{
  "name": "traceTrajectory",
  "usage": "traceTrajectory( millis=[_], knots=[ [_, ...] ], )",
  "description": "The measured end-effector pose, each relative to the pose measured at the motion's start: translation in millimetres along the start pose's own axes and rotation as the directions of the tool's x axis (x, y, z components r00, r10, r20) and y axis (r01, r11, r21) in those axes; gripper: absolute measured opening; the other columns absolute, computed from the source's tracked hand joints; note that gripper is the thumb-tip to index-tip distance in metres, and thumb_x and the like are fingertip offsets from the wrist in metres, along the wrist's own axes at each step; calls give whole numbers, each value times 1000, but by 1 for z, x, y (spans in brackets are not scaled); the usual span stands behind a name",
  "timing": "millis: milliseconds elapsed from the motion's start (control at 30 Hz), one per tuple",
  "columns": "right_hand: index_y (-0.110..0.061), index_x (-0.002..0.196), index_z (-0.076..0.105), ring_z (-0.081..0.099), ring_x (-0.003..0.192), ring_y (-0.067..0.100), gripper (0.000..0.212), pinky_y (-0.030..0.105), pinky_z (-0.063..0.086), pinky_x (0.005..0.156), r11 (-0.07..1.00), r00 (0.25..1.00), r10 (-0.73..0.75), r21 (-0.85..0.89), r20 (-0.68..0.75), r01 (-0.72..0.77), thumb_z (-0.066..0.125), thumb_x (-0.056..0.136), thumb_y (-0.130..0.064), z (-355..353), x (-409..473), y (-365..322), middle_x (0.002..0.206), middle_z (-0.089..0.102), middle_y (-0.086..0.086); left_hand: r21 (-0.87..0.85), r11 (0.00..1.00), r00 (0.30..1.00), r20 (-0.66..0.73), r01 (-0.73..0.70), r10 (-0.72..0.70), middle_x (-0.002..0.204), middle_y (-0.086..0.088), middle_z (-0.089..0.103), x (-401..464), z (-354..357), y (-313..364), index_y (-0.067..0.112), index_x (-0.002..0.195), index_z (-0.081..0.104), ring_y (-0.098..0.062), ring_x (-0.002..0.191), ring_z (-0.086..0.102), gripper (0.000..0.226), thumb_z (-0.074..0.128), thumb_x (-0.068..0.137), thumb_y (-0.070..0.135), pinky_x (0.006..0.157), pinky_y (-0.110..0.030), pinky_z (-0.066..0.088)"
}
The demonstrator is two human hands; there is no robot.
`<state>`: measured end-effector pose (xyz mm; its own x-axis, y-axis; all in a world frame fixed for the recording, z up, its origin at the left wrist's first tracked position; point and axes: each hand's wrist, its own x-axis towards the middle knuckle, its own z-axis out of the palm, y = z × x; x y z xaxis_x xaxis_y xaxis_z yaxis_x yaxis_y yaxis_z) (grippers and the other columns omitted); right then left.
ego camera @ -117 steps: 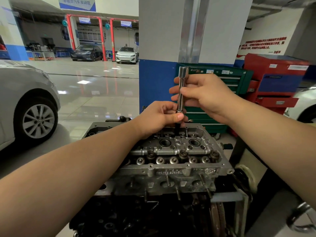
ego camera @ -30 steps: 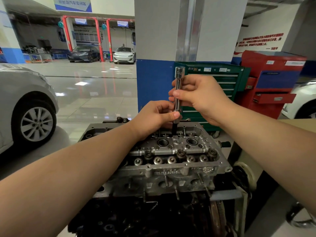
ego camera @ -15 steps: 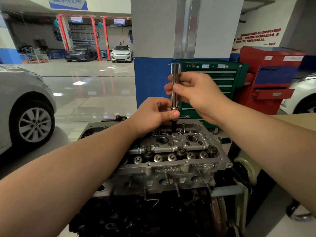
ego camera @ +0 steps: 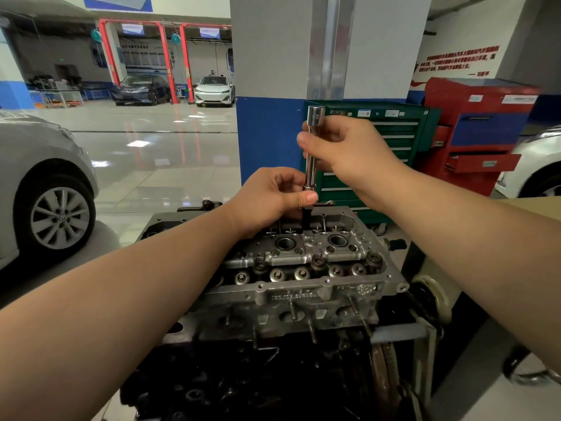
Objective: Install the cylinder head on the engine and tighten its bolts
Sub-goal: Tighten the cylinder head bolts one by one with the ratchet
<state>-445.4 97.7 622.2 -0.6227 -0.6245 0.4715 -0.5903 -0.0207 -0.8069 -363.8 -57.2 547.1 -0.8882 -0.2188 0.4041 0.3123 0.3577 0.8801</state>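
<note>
The grey aluminium cylinder head [ego camera: 306,287] sits on top of the dark engine block [ego camera: 258,381]. A chrome extension bar [ego camera: 311,165] stands upright over the far side of the head, a dark bit at its foot reaching down into the head. My right hand [ego camera: 346,150] pinches the bar near its top. My left hand [ego camera: 273,199] pinches its lower end with thumb and fingers. The bolt under the bit is hidden. Bolt heads [ego camera: 317,262] show along the near row.
A green tool cabinet [ego camera: 394,141] and a red one [ego camera: 479,129] stand behind the engine, next to a blue and white pillar [ego camera: 267,132]. A silver car [ego camera: 45,189] is at left. The engine stand frame [ego camera: 425,344] is at right.
Both hands keep hold of the bar in the same place on the head. My right fingers have shifted slightly around it; the view has tilted a little.
</note>
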Motion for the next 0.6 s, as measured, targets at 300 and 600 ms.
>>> traceTrajectory(
  millis=[300,600],
  knots=[
    [-11,93,70,78,70,16,23,35,65,63,996,998,37,-77,-58,-42,89,82,-17,-2,3,-4,81,76,5,38,998,998,25,51,-52,117,-8,76,-4,3,4,15,126,71,-27,106,74,45,80,88,36,92,-50,63],
    [-18,106,69,78,96,18,15,42,63,92,985,989,66,148,135,-86,65,100,-5,1,2,0,102,80,5,126,992,999,23,25,-28,106,-10,81,-2,0,4,6,113,77,-29,107,76,29,78,91,24,105,-48,56]
  ],
)
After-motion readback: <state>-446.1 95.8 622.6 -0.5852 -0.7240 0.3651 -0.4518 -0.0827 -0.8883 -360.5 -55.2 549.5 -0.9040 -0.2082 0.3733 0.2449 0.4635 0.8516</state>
